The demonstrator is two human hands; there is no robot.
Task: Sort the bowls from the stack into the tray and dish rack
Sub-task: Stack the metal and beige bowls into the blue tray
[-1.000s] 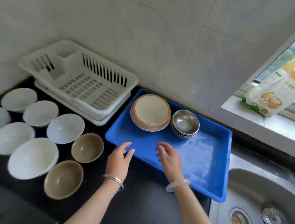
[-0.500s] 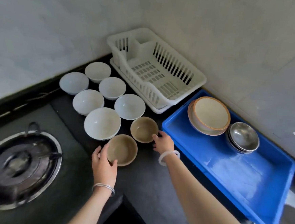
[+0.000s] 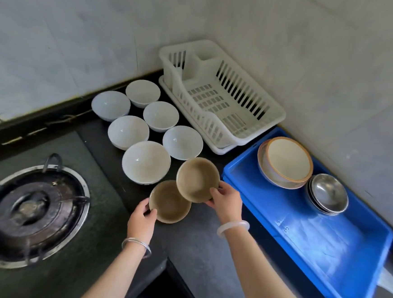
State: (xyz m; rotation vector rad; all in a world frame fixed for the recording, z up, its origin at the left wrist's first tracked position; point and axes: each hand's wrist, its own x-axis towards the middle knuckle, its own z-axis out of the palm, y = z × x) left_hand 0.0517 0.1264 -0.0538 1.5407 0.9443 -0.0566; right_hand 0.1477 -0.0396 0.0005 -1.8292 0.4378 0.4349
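Bowls: sorting status, findings as observed

Near brown bowl (image 3: 169, 202): held by the left hand (image 3: 141, 222) at its near-left rim, thumb over the edge and fingers curled beneath; it sits level, low over the dark counter (image 3: 206, 255); whether it touches the counter cannot be told.

Far brown bowl (image 3: 196, 179): gripped by the right hand (image 3: 226, 201) at its right rim, thumb inside the lip and fingers under the wall; it is tilted with its mouth turned toward the person; its lower edge overlaps the near brown bowl's far rim; it hangs just left of the blue tray (image 3: 324, 241).

Six white bowls (image 3: 146, 161): upright on the counter in a close cluster between the gas burner (image 3: 31, 208) and the white dish rack (image 3: 220, 99); the largest stands nearest the two brown bowls; several look doubled at the base, count uncertain.

Dish rack: set in the corner against the tiled wall (image 3: 316, 52), on its drip tray; only its own slats and cutlery cup are seen inside.

Blue tray: lies right of the rack along the wall; at its far end stands a cream bowl with an orange rim (image 3: 286, 161), nested in at least one more; touching it on the right is a nested stack of steel bowls (image 3: 328, 194).

Wrists: a silver bangle (image 3: 136, 244) on the left; a pale bangle (image 3: 233, 227) on the right.
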